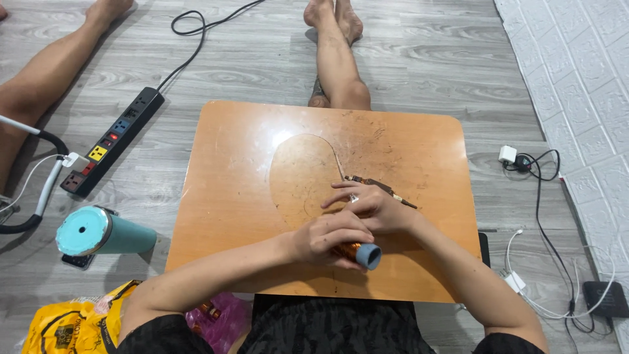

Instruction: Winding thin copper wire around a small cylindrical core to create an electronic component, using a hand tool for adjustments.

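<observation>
My left hand [331, 237] grips a spool of copper wire [362, 253] with a blue core, held over the near part of a small orange wooden table [242, 177]. My right hand [370, 204] rests just above it, fingers curled on the wire near the spool; what it pinches is partly hidden. A thin wire [308, 141] loops out across the tabletop and returns to my hands. A dark slim tool [380, 186] lies on the table just beyond my right hand.
A black power strip [111, 141] and a teal tumbler [98, 233] lie on the floor at left, with a yellow bag [65, 328] and a pink bag [219, 314] nearby. Chargers and cables [544, 196] lie at right. Bare legs [334, 59] stretch beyond the table.
</observation>
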